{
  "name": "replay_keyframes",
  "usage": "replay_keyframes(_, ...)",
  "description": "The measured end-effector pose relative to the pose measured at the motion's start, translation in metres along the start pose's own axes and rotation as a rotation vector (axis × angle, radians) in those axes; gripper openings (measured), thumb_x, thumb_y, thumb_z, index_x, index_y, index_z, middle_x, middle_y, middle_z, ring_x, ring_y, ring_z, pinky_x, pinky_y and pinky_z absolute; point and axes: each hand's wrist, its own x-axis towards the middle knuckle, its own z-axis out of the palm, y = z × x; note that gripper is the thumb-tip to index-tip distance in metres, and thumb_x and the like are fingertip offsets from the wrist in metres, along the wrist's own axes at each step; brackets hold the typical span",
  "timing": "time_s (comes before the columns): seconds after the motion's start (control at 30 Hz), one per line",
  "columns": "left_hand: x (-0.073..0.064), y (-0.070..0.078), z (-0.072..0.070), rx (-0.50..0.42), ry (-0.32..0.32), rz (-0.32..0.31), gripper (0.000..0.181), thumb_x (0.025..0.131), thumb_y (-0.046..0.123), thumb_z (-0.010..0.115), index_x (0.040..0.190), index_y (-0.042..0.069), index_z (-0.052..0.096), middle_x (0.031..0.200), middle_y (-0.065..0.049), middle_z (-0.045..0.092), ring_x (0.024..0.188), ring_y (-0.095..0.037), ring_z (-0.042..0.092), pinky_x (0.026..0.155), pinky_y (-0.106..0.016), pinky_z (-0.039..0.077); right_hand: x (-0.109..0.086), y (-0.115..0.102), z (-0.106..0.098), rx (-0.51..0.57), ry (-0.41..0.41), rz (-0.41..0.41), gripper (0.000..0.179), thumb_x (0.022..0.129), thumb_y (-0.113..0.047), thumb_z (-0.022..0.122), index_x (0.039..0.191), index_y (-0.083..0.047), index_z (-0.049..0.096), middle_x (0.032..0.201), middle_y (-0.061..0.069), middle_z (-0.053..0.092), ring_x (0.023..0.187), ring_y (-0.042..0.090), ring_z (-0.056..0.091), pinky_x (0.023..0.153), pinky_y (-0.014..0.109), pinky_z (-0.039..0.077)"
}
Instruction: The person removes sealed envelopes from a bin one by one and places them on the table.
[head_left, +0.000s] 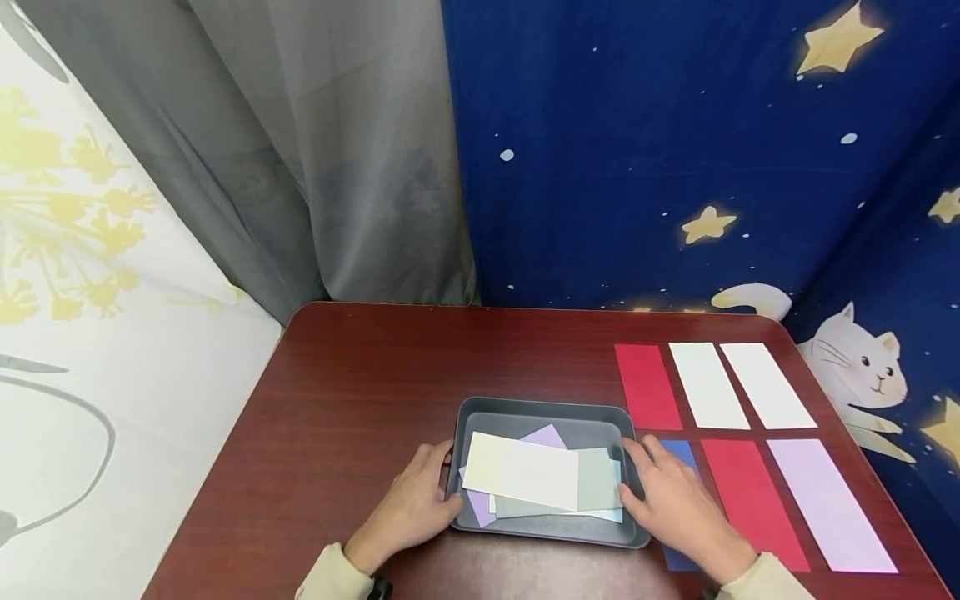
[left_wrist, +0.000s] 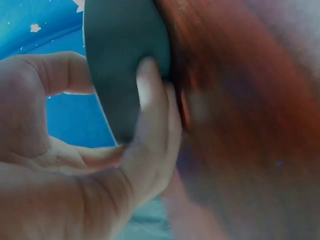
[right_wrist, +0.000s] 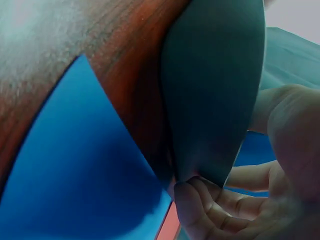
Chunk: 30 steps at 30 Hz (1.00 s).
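Observation:
A dark grey shallow tray (head_left: 502, 421) lies on the table, gripped at its two short sides. My left hand (head_left: 412, 504) holds the left side, its thumb on the front corner; in the left wrist view, fingers (left_wrist: 147, 95) press the tray's outer wall (left_wrist: 122, 40). On the opposite side my right hand (head_left: 675, 500) grips the rim, fingertips curled at the wall's lower edge in the right wrist view. Loose paper cards overlap inside: a cream-white one (head_left: 525, 471) on top, then a grey-green one (head_left: 597, 483), with purple (head_left: 547, 435) and light blue (head_left: 617, 500) edges showing beneath.
Two rows of cards lie on the table's right. Behind are a red card (head_left: 648, 387) and two white cards (head_left: 708, 385); in front, a blue card (head_left: 678, 560) partly under my right hand, a red one and a lilac card (head_left: 832, 504). Curtains (head_left: 390, 167) hang behind the table.

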Motion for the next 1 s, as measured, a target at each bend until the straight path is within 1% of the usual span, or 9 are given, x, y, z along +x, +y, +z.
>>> replay_keyframes(0.17,0.011,0.006,-0.008,0.031,0.054,0.016,0.071,0.086,0.011,0.082,0.150,-0.005,0.056,0.128,-0.013,0.060,0.094,-0.015,0.071,0.076,-0.037,0.056,0.001,-0.004,0.002,-0.001,-0.026,0.044,0.068,0.083,-0.017,0.091,0.139,0.012,0.066,0.108,0.013,0.061,0.070,0.013,0.049,0.058,0.034,0.048)
replay_keyframes(0.27,0.020,0.012,-0.011,0.093,0.098,0.063,0.068,0.086,0.013,0.085,0.147,-0.003,0.061,0.126,-0.014,0.060,0.106,-0.027,0.065,0.084,-0.043,0.054,0.000,-0.005,0.002,0.002,-0.029,0.055,0.070,0.082,-0.016,0.091,0.140,0.013,0.065,0.109,0.013,0.061,0.071,0.014,0.049,0.057,0.033,0.048)
replay_keyframes(0.37,0.028,0.021,-0.012,0.133,0.129,0.147,0.060,0.084,0.012,0.085,0.141,0.000,0.067,0.127,-0.014,0.058,0.117,-0.035,0.054,0.092,-0.050,0.050,0.000,-0.006,0.003,-0.003,-0.021,0.047,0.071,0.082,-0.016,0.092,0.140,0.014,0.064,0.108,0.013,0.061,0.070,0.013,0.049,0.057,0.032,0.047)
replay_keyframes(0.43,0.034,0.027,-0.011,0.162,0.143,0.239,0.054,0.084,0.010,0.086,0.135,0.002,0.071,0.128,-0.013,0.058,0.121,-0.038,0.049,0.096,-0.053,0.048,0.000,-0.006,0.002,-0.005,-0.016,0.042,0.071,0.082,-0.015,0.092,0.140,0.014,0.064,0.108,0.013,0.060,0.069,0.013,0.048,0.056,0.032,0.047)
replay_keyframes(0.5,0.039,0.032,-0.009,0.211,0.131,0.327,0.047,0.084,0.008,0.087,0.129,0.005,0.074,0.130,-0.013,0.060,0.123,-0.039,0.049,0.100,-0.055,0.047,0.000,-0.005,0.002,-0.006,-0.016,0.042,0.071,0.082,-0.015,0.092,0.140,0.015,0.064,0.107,0.013,0.060,0.068,0.013,0.047,0.055,0.031,0.046)
replay_keyframes(0.6,0.049,0.037,-0.005,0.315,0.078,0.451,0.039,0.085,0.010,0.088,0.122,0.009,0.078,0.128,-0.009,0.064,0.124,-0.037,0.052,0.104,-0.056,0.046,-0.001,-0.004,0.003,-0.002,-0.019,0.051,0.072,0.082,-0.015,0.091,0.142,0.015,0.063,0.108,0.013,0.059,0.068,0.013,0.046,0.054,0.029,0.045)
replay_keyframes(0.73,0.057,0.042,-0.001,0.488,-0.051,0.558,0.040,0.086,0.018,0.091,0.124,0.014,0.080,0.129,-0.004,0.067,0.127,-0.032,0.057,0.107,-0.050,0.050,-0.001,-0.004,0.004,0.007,-0.024,0.056,0.074,0.082,-0.015,0.091,0.143,0.015,0.062,0.109,0.014,0.059,0.068,0.013,0.045,0.054,0.028,0.043)
replay_keyframes(0.87,0.059,0.043,0.006,0.622,-0.173,0.621,0.054,0.083,0.031,0.096,0.131,0.016,0.077,0.140,-0.003,0.065,0.132,-0.029,0.058,0.113,-0.041,0.049,-0.001,-0.005,0.003,0.016,-0.027,0.058,0.074,0.082,-0.014,0.091,0.143,0.014,0.062,0.109,0.013,0.058,0.067,0.012,0.044,0.054,0.028,0.042)
replay_keyframes(1.0,0.056,0.041,0.013,0.635,-0.242,0.632,0.063,0.081,0.035,0.098,0.136,0.016,0.075,0.147,-0.006,0.062,0.136,-0.028,0.058,0.116,-0.036,0.046,-0.002,-0.005,0.003,0.026,-0.030,0.062,0.074,0.082,-0.014,0.091,0.144,0.014,0.062,0.108,0.011,0.057,0.066,0.012,0.043,0.053,0.028,0.041)
